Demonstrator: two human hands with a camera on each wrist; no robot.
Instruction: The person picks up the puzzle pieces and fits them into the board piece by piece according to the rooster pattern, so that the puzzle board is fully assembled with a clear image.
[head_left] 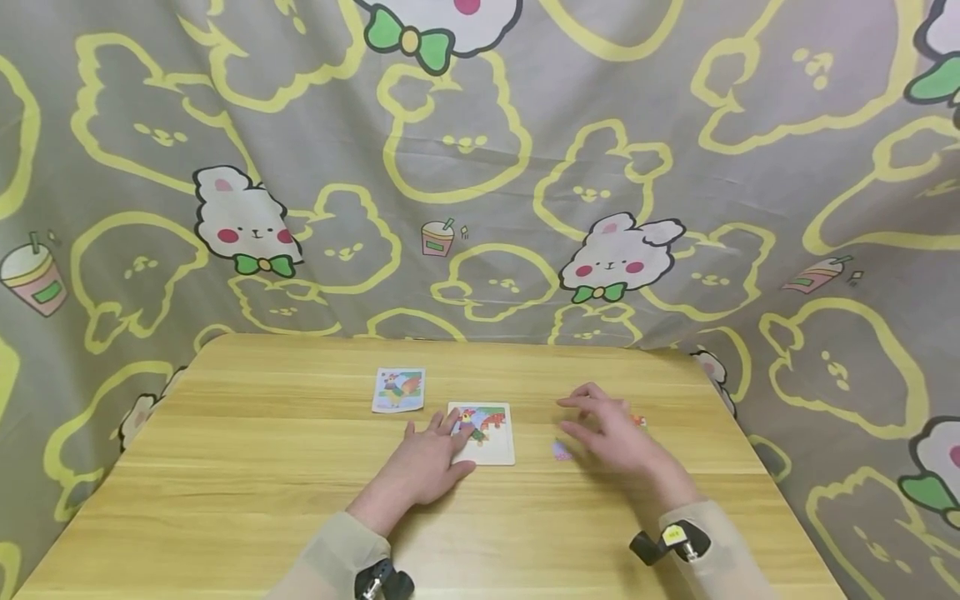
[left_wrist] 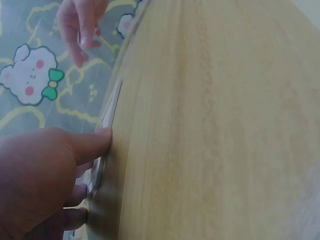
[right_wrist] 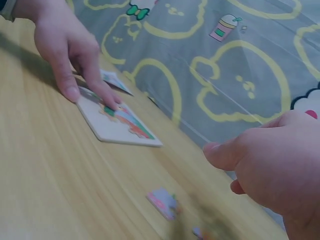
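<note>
A partly filled jigsaw puzzle board (head_left: 495, 452) with a rooster picture lies flat on the table; its lower part is bare white. My left hand (head_left: 426, 468) rests on its left side, fingers spread, with the thumb at the near edge. Over the table to the right of the board hovers my right hand (head_left: 617, 435), fingers loosely bent and nothing visible between them. A lilac and pink puzzle piece (right_wrist: 162, 203) lies below that hand. Part of an orange piece (head_left: 639, 421) shows beyond the right hand, which hides what else lies there.
Behind the board, to the left, lies a paper card (head_left: 399, 390) with the same rooster picture. The wooden table (head_left: 247, 467) ends at a grey curtain (head_left: 480, 217) with yellow outlines, which hangs behind it and on both sides.
</note>
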